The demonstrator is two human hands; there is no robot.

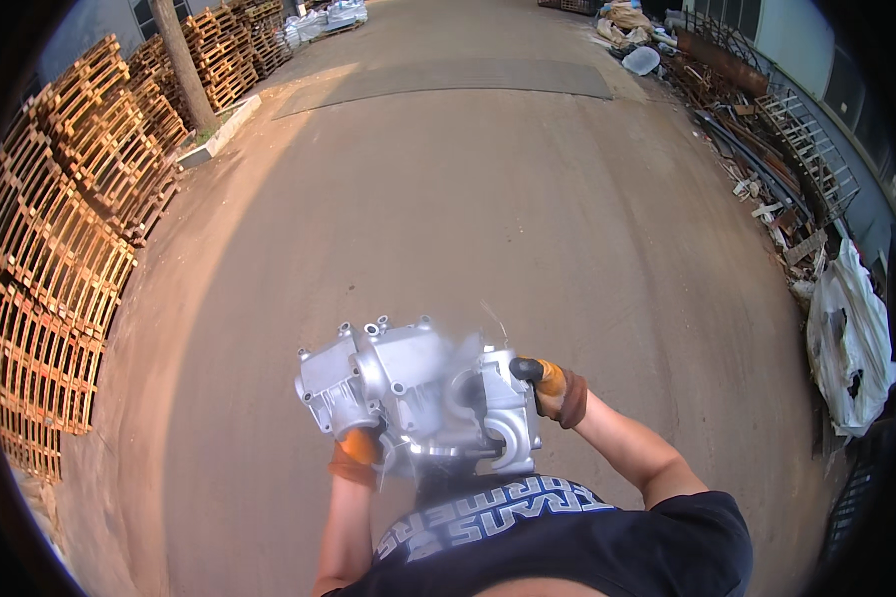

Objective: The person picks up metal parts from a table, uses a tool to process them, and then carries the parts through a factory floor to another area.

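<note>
Head view: both gloved hands, left (356, 445) and right (551, 386), grip a silver engine casing (418, 393) (long axis left-right).

Warm daylight floods the yard ahead of me, with soft shade along the left; the metal casting (418, 393) glares and blurs (motion smear), and edges bend into black corners.

A silvery grey metal casting (418, 398) is gripped by a left hand (356, 450) and a right hand (556, 390), both in orange gloves (the right one with dark fingertips). A dark navy shirt (567, 542) with pale lettering is worn. Brown pallets (60, 249), tan-grey pavement (448, 219) and a white sack (851, 343) are seen.
</note>
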